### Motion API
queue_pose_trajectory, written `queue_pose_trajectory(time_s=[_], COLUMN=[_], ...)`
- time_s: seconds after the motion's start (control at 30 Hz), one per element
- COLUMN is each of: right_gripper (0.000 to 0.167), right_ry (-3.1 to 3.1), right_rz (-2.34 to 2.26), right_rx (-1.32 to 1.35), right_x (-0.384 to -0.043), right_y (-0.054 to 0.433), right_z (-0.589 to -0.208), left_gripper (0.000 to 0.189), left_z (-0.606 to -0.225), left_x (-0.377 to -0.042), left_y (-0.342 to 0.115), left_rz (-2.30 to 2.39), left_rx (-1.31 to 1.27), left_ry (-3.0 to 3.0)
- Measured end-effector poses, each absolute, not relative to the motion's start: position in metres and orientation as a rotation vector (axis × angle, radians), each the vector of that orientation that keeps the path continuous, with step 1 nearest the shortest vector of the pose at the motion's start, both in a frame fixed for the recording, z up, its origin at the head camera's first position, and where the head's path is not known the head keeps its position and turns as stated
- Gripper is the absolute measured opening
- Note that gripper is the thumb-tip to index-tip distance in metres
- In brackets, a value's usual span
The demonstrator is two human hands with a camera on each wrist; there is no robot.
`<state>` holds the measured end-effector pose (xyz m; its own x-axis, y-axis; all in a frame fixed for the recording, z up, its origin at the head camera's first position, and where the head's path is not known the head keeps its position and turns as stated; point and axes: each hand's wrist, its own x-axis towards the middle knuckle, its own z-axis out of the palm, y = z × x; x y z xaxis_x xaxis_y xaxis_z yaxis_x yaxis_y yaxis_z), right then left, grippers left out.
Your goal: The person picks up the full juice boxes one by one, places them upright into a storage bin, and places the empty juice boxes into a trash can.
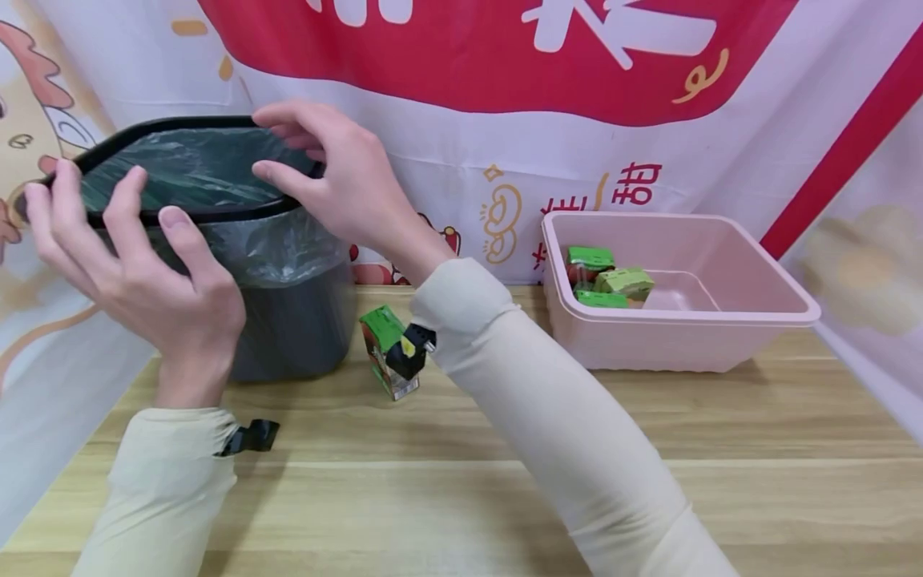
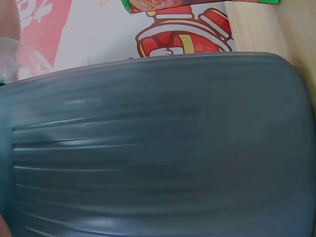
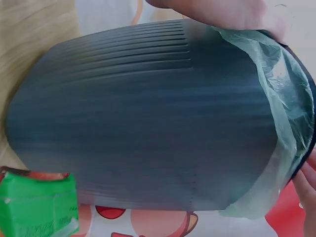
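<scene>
A dark grey trash can (image 1: 288, 328) stands at the left of the table, lined with a translucent green bag (image 1: 209, 164) folded over its top. A black rim ring (image 1: 180, 123) circles the mouth over the bag. My left hand (image 1: 155, 276) lies at the ring's front left with fingers spread, fingertips on and over the edge. At the back right corner, my right hand (image 1: 339, 172) touches the ring with fingers bent slightly and thumb apart. The can's ribbed side (image 2: 158, 143) fills the left wrist view. In the right wrist view, fingers (image 3: 305, 190) meet the rim.
A green-topped carton (image 1: 384, 330) stands on the wooden table (image 1: 461, 489) right of the can, partly behind the right wrist's black strap. Farther right is a pink bin (image 1: 685, 340) with several green boxes (image 1: 591, 258) inside. A printed cloth (image 1: 447, 152) hangs behind.
</scene>
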<state>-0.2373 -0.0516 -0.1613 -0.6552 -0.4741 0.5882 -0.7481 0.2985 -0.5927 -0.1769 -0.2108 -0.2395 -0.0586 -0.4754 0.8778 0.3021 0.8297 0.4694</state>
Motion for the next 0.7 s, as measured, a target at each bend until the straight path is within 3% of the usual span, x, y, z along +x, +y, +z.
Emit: queue_pose_trajectory(time_s=[0.27,0.7], right_gripper=[0.045,0.041], right_ry=[-1.949,-1.999], right_rz=[1.672,1.786], right_rx=[1.068,0.878], right_x=[-0.231,-0.215], right_y=[-0.024,0.008], right_z=[-0.189,-0.248], left_gripper=[0.042,0.042], left_z=[-0.242,-0.239], left_x=[-0.178,-0.178], left_y=[-0.213,-0.212], left_rz=[-0.637,-0.633], left_rx=[0.156,0.169], left_ry=[-1.509,-1.495])
